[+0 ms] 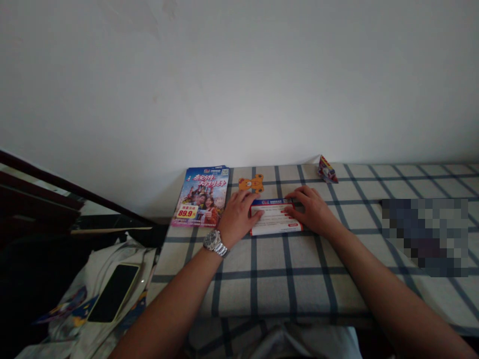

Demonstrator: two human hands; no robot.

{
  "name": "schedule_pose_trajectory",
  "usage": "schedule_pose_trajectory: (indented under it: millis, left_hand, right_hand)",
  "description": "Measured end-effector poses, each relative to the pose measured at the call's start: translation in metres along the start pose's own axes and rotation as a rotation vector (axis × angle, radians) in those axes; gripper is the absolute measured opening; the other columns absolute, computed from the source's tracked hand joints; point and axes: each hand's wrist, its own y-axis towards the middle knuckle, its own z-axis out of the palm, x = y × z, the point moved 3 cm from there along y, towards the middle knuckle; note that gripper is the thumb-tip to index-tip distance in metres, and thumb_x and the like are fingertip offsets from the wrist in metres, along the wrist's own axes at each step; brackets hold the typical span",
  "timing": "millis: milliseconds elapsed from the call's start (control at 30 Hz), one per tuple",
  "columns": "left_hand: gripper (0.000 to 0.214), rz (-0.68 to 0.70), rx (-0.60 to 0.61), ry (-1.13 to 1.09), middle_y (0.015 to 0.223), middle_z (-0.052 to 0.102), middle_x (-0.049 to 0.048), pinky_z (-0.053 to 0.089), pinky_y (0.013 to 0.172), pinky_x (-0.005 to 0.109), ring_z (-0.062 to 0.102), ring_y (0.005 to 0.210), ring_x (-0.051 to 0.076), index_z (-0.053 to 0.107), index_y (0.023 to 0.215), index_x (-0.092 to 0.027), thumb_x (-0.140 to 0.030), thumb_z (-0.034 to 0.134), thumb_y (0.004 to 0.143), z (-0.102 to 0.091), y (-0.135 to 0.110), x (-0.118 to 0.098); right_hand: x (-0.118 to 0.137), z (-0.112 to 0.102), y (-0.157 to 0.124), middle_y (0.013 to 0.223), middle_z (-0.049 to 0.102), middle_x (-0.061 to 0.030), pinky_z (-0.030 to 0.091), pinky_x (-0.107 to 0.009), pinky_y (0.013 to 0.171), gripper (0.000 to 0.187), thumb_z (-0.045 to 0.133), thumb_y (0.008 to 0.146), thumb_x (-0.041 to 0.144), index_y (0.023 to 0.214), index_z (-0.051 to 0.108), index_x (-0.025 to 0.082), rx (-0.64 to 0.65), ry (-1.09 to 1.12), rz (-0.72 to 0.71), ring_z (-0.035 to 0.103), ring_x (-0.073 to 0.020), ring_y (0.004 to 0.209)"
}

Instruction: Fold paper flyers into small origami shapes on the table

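Note:
A printed leaflet (pixel 276 219) with a blue header and red edge lies on the checked cloth in front of me; it looks folded. My left hand (pixel 239 212), with a metal watch on the wrist, grips its left edge, thumb on top of the paper. At the opposite edge my right hand (pixel 309 208) holds it with curled fingers, the thumb also on the print. Just left of my left hand is a stack of colourful flyers (pixel 204 197) showing a castle picture and "89.9". A folded piece of printed paper (pixel 327 170) stands beyond my right hand.
An orange bear figure (pixel 250 183) shows on the checked tablecloth (pixel 269 289) behind the leaflet. A pixelated dark patch (pixel 424 237) covers something at right. A phone (pixel 114 292) rests on white bags (pixel 138 249) at lower left. The wall (pixel 239 85) borders the table's far edge.

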Motion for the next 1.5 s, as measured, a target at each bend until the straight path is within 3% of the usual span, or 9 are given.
schedule_pose_trajectory:
  millis: [600, 833, 1500]
  left_hand:
    - [0.024, -0.005, -0.003, -0.033, 0.116, 0.065, 0.0061, 0.051, 0.103, 0.047, 0.059, 0.113, 0.028, 0.067, 0.114, -0.023, -0.030, 0.075, 0.092, -0.0030, 0.0017, -0.0028]
    - [0.021, 0.014, -0.016, -0.064, 0.117, 0.066, 0.0059, 0.051, 0.105, 0.046, 0.059, 0.115, 0.027, 0.065, 0.117, -0.023, -0.020, 0.063, 0.096, -0.0040, 0.0002, -0.0012]
    - [0.021, -0.007, 0.008, -0.059, 0.116, 0.066, 0.0051, 0.052, 0.101, 0.047, 0.059, 0.111, 0.028, 0.066, 0.114, -0.024, -0.020, 0.068, 0.093, -0.0052, 0.0011, -0.0027]
  right_hand:
    - [-0.0048, 0.0022, 0.0005, 0.107, 0.063, -0.0093, 0.052, -0.047, 0.093, 0.015, 0.070, 0.094, 0.033, 0.105, 0.068, 0.022, -0.018, 0.014, 0.020, 0.061, -0.0296, 0.103]
    - [-0.0045, 0.0015, 0.0019, 0.105, 0.063, -0.0089, 0.052, -0.045, 0.092, 0.011, 0.068, 0.095, 0.031, 0.102, 0.068, 0.023, -0.017, 0.027, 0.028, 0.062, -0.0285, 0.101]
    - [-0.0059, 0.0014, 0.0020, 0.104, 0.063, -0.0093, 0.053, -0.047, 0.091, 0.012, 0.068, 0.094, 0.033, 0.100, 0.068, 0.023, -0.031, 0.044, 0.028, 0.061, -0.0287, 0.099]
